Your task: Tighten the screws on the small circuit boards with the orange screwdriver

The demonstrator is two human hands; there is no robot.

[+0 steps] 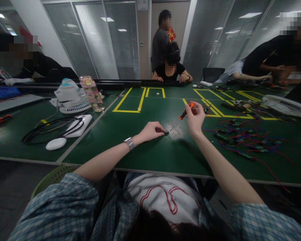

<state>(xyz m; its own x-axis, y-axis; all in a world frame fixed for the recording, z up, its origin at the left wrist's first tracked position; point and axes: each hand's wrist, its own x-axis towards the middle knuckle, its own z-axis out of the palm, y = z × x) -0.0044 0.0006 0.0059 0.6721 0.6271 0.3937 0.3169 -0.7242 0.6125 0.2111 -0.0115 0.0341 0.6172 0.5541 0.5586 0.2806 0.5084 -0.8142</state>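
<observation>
My left hand [153, 131] rests on the green table and pinches a small dark circuit board [167, 132] at its edge. Wrapped around the orange and black handle of a screwdriver [187, 110] is my right hand [196, 117], raised a little above the tabletop. The screwdriver slants down to the left, and its thin tip ends at or very near the board; whether it touches I cannot tell. Right of my right hand lies a loose group of small green circuit boards [249, 135] with red and blue wires.
At left stand a white fan [70, 97], a pink-lidded bottle [92, 93], a coiled black cable [52, 129] and a white oval case [56, 144]. Yellow tape [126, 111] marks rectangles on the green table [140, 157]. Several people sit or stand around it.
</observation>
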